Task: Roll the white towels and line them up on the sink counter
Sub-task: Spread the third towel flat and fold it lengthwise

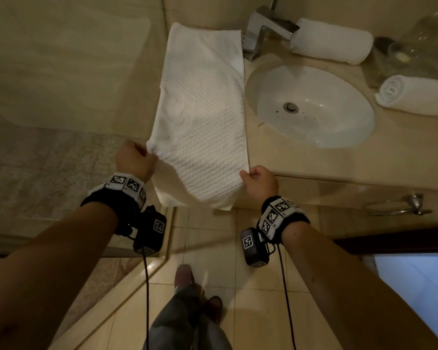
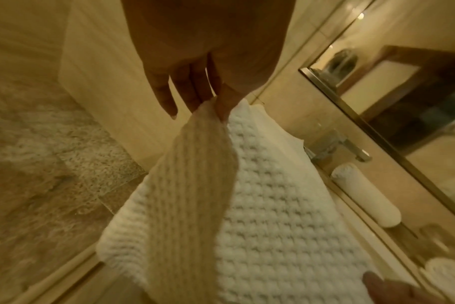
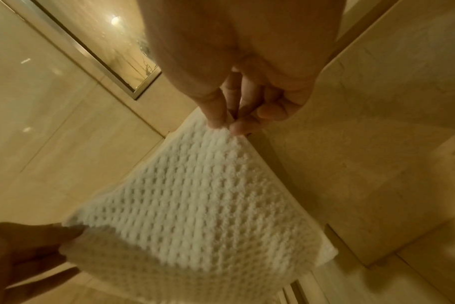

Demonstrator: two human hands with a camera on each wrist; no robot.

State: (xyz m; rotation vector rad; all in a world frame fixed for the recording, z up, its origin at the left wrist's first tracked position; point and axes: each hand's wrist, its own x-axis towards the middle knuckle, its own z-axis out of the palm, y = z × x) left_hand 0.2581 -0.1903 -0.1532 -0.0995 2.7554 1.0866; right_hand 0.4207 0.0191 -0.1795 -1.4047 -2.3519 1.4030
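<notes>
Both hands pinch the near corners of a white towel (image 1: 202,109) spread on the worktop (image 1: 301,160) left of the sink (image 1: 263,79): left hand (image 1: 134,159), right hand (image 1: 259,181). Two rolled towels (image 1: 331,40) lie behind the sink.

We read no text, brand or number; only black-and-white coded markers on the wrist bands (image 1: 125,184).

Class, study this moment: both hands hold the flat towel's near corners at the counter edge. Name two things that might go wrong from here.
1. The left hand and right hand only pinch corners of the flat towel; its near end overhangs the counter and might slide off.
2. The towel's right edge lies beside the sink; a crooked roll might stray into the basin.
</notes>
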